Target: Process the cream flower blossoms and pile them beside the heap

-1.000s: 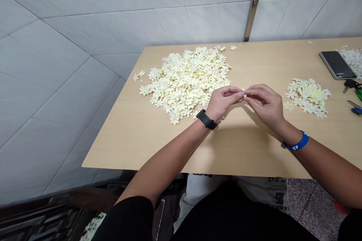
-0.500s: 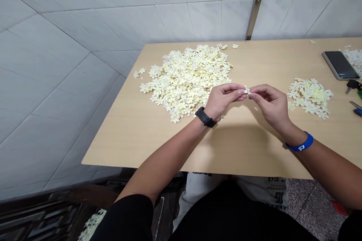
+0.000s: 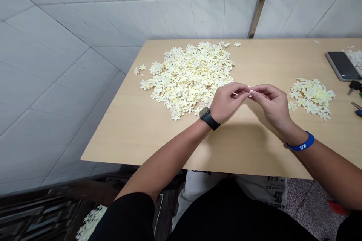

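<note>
My left hand [image 3: 227, 102] and my right hand [image 3: 271, 104] meet above the middle of the wooden table [image 3: 135, 128]. Both pinch one small white artificial flower [image 3: 250, 92] between their fingertips. A black watch sits on my left wrist and a blue band on my right wrist. A large heap of pale yellow-white flowers [image 3: 189, 75] lies just left of and behind my left hand. A smaller pile of the same flowers [image 3: 312, 96] lies to the right of my right hand.
A dark phone [image 3: 341, 66] lies at the far right of the table, with keys [image 3: 355, 86] and more white flowers [image 3: 355, 58] near it. A tiled wall backs the table. Flowers also lie on the floor at the lower left [image 3: 90, 222].
Both hands stay together over the table, fingers shifting slightly on the small flower. The view has drifted a little to the left.
</note>
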Motion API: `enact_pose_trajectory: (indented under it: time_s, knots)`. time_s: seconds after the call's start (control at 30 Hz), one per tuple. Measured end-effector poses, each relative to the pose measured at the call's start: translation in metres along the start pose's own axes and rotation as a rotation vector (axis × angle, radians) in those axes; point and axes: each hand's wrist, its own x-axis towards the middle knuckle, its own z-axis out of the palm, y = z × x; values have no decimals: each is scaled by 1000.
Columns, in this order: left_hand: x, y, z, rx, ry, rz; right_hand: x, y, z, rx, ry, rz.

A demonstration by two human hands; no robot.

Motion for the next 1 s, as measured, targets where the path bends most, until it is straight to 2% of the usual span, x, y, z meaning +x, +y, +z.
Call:
enact_pose_trajectory:
  time_s: [0.13, 0.43, 0.67, 0.87, 1.0]
  knots:
    - [0, -1, -3, 173, -46, 109, 1, 4, 0, 61, -25, 77]
    - [0, -5, -4, 240, -43, 185, 5, 1, -1, 230, -69, 232]
    - [0, -5, -3, 209, -40, 182, 4, -1, 1, 252, -93, 224]
    - [-2, -3, -1, 251, 22, 170, 2, -3, 4, 201, -32, 144]
    - [-3, -3, 1, 279, 61, 167, 2, -1, 4, 202, 2, 148]
